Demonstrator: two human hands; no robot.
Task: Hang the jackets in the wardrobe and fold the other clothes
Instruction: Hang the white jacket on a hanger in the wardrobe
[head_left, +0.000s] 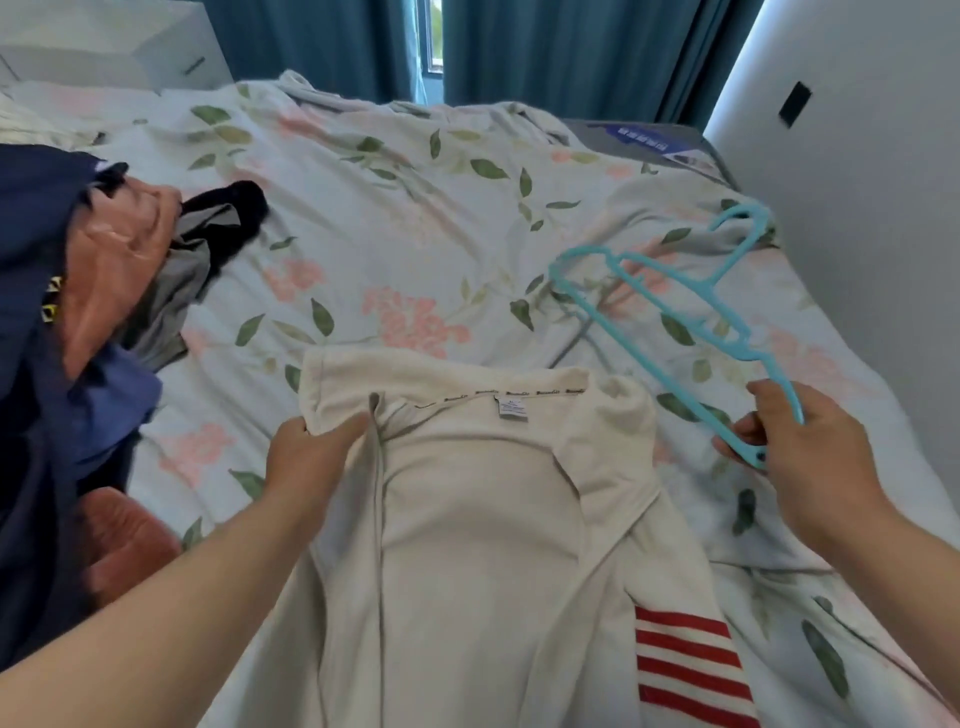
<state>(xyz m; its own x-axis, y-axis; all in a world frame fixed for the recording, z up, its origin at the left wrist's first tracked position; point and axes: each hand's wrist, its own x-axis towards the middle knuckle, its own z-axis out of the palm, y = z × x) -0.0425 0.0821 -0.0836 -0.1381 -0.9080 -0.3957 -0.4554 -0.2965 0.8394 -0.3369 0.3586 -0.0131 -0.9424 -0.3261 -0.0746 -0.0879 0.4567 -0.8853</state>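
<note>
— What is seen at the left edge of the frame?
— A heap of clothes (78, 312) is piled on the bed (395, 218); navy, salmon-pink and grey pieces are tangled together.
— And where is the left hand found?
— The left hand (306, 457) is placed at lower centre-left. The left corner of the collar (441, 374) of a cream jacket (467, 545) is pinched between its thumb and fingers. The jacket is spread open on the floral sheet, below and to the right of that hand, with the collar turned toward the top of the frame. A white label (511, 408) is shown at the neck, and red stripes (691, 670) are seen on the sleeve at lower right.
— What is held at the right?
— A light blue hanger (675, 312) is gripped at one end by the right hand (800, 441). The hanger is held over the bed, to the right of the collar and apart from it, with its hook pointed toward the upper right.
— And behind?
— Teal curtains (322, 47) are hung across the top of the frame.
</note>
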